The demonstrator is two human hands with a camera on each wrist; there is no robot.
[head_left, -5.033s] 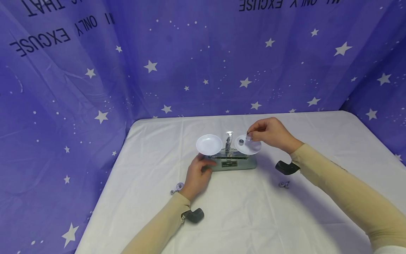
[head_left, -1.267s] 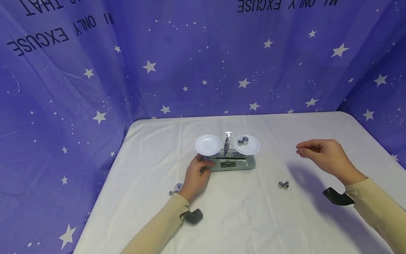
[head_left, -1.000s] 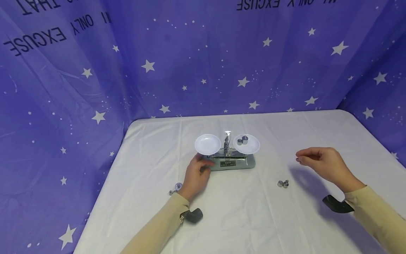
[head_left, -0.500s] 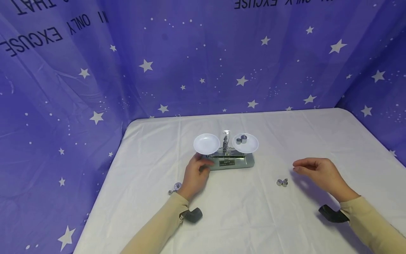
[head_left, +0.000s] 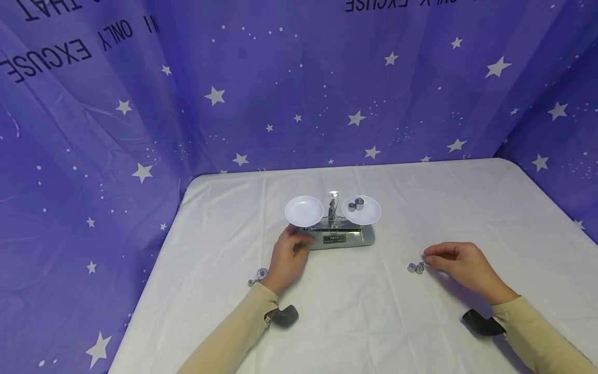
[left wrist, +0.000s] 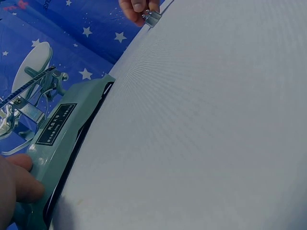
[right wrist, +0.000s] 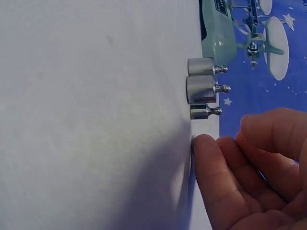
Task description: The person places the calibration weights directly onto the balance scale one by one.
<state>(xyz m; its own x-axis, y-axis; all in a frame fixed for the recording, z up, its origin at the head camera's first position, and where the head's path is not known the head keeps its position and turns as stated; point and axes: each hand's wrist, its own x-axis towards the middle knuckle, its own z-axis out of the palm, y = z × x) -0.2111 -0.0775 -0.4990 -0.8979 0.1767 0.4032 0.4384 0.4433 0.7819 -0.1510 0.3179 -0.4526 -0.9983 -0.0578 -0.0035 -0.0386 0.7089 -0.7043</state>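
Observation:
A green balance scale (head_left: pixel 348 240) with two white pans stands on the table. My left hand (head_left: pixel 287 259) holds the left end of its base, with fingers against the green body in the left wrist view. Two metal weights (head_left: pixel 358 204) sit on the right pan (head_left: pixel 371 214); the left pan (head_left: pixel 304 211) is bare. My right hand (head_left: pixel 462 265) is just right of a group of three metal weights (head_left: pixel 416 268) on the cloth. In the right wrist view its fingers (right wrist: pixel 211 167) are loosely bent and apart from the nearest small weight (right wrist: pixel 199 111), with nothing between them.
More small metal pieces (head_left: pixel 261 273) lie left of my left wrist, partly hidden by it. A white cloth (head_left: pixel 355 311) covers the table. A purple curtain with stars (head_left: pixel 299 93) hangs behind and at the sides.
My right hand has set a second weight on the right pan, let go, and come back down to the right, then leftward to the three weights. The left hand has stayed on the base.

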